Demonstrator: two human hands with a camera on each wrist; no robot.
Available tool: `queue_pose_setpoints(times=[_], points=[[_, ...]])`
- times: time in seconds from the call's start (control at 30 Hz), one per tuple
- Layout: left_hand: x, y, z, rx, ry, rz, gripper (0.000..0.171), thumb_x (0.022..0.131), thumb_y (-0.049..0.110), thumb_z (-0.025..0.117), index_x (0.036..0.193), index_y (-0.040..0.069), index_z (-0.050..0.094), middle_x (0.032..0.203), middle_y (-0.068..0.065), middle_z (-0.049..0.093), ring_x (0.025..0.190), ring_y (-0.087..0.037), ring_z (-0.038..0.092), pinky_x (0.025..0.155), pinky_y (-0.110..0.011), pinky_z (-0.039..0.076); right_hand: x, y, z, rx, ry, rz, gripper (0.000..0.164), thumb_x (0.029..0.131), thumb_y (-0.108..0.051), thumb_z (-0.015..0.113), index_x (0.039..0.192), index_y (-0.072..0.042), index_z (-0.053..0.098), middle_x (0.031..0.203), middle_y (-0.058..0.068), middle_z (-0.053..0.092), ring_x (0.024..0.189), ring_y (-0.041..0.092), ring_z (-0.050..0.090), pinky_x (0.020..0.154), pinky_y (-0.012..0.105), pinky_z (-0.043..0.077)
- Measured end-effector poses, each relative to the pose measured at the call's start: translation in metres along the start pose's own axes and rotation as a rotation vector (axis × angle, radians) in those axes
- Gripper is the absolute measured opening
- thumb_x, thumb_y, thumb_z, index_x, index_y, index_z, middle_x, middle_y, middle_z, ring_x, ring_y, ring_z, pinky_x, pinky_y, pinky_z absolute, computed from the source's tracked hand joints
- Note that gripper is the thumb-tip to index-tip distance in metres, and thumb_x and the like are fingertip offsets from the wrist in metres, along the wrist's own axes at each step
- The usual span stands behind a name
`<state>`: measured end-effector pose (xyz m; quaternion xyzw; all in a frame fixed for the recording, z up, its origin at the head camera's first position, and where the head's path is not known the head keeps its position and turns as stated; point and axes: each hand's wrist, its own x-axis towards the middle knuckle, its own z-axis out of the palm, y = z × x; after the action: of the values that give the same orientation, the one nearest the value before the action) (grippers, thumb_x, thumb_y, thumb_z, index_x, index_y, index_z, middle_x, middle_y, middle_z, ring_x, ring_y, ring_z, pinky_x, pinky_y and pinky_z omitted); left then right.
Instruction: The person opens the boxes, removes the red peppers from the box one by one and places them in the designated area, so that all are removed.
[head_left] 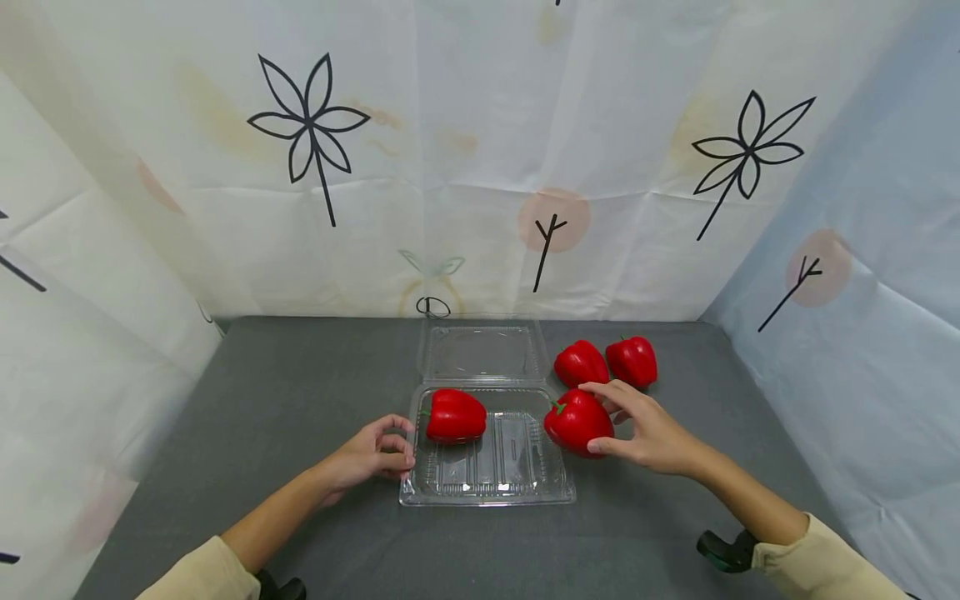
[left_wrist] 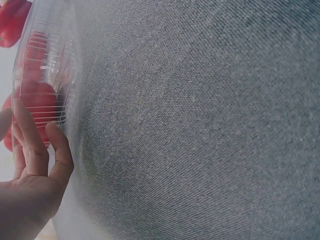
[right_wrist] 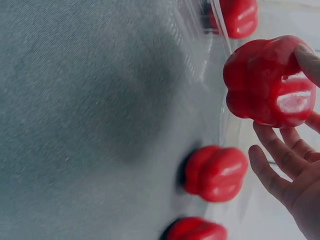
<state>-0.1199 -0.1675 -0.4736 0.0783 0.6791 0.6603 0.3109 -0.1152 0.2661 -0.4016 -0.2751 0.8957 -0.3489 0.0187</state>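
A clear plastic clamshell box [head_left: 495, 475] lies opened flat, its lid [head_left: 483, 350] folded back toward the rear. One red bell pepper [head_left: 455, 416] lies on its side in the left half of the box. My left hand [head_left: 377, 451] grips the box's left rim; in the left wrist view its fingers [left_wrist: 34, 150] bend at the clear wall. Between thumb and fingers, my right hand [head_left: 645, 429] holds another red bell pepper [head_left: 577, 422] over the box's right edge. The right wrist view shows this held pepper [right_wrist: 267, 82] raised above the grey tabletop.
Behind my right hand, two more red bell peppers [head_left: 581, 364] sit side by side on the grey table [head_left: 315, 367], right of the lid. White printed cloth [head_left: 480, 167] walls off the back and both sides.
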Motion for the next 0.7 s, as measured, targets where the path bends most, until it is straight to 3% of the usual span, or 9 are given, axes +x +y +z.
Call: queue_pose_setpoints(times=[0.3,0.5,0.7], points=[[-0.001,0.001,0.000,0.008,0.004,-0.002,0.045,0.092,0.000,0.065,0.127,-0.004,0.038,0.087,-0.004,0.065,0.077,-0.017,0.065,0.077,-0.033,0.056,-0.014,0.026,-0.008,-0.048,0.069,0.080,0.070,0.078,-0.021,0.085,0.138,-0.005,0.052,0.115,0.004,0.060,0.091,0.020,0.061,0.078,0.041,0.057],[0.000,0.000,0.000,0.010,0.004,-0.001,0.046,0.091,0.001,0.066,0.128,-0.004,0.038,0.087,-0.004,0.065,0.077,-0.018,0.065,0.078,-0.033,0.057,-0.027,0.050,-0.013,-0.066,0.114,0.166,0.066,0.081,-0.022,0.083,0.136,-0.003,0.052,0.116,0.013,0.060,0.091,0.026,0.063,0.074,0.044,0.058],[0.000,0.000,0.001,0.016,0.014,-0.002,0.044,0.092,0.000,0.065,0.127,-0.003,0.039,0.087,-0.004,0.064,0.076,-0.019,0.065,0.078,-0.034,0.057,-0.038,0.066,-0.019,-0.100,0.159,0.227,0.066,0.082,-0.022,0.082,0.137,-0.001,0.051,0.117,0.018,0.060,0.091,0.030,0.065,0.074,0.039,0.058]])
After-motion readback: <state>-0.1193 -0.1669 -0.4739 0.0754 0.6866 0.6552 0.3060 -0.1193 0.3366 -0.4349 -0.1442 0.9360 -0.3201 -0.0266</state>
